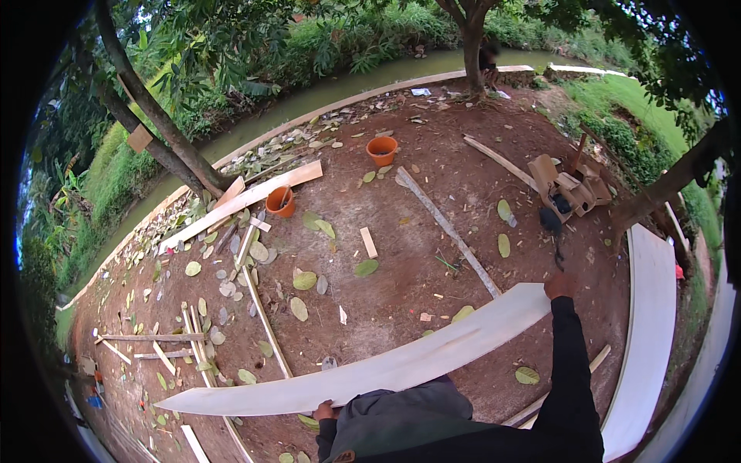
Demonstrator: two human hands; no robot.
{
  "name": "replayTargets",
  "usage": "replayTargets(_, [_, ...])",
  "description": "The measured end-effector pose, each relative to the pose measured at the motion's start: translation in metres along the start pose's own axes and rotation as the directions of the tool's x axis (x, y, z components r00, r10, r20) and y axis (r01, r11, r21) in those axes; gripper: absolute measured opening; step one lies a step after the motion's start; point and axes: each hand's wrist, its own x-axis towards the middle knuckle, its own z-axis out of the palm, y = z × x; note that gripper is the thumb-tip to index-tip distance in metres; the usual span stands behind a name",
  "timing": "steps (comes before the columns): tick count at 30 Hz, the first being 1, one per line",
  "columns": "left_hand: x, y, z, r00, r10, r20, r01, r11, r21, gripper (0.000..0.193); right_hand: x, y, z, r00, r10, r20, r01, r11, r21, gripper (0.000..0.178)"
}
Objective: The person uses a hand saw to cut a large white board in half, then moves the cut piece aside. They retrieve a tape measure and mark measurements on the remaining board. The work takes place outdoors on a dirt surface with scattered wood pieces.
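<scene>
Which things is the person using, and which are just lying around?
In use:
- long pale wooden plank
- left hand gripping its near edge
- right hand holding its far end

Lying about:
- two orange plastic buckets
- short wooden offcut
- thin grey pole
- fallen leaves
- wide pale board

pale board, orange pots, blk sleeve

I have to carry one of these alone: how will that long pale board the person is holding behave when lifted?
The board looks long and thin, so it will probably sag or flex. The left hand and right hand grip far apart, suggesting it is awkward rather than heavy.
</scene>
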Motion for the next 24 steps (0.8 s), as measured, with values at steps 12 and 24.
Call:
replayTargets(12, [0.016,-0.041,0.034,0.914,0.376,0.151,-0.397,0.758,0.517,0.023,0.072,0.043,0.062,0.997,-0.010,0.080,0.012,0.999,-0.030,0.039])
replayTargets(24, [-0.010,-0.031,0.106,0.952,0.302,-0.056,-0.301,0.953,0.032,0.030,0.106,0.067,0.135,0.962,-0.169,0.213,0.192,0.977,-0.095,0.039])
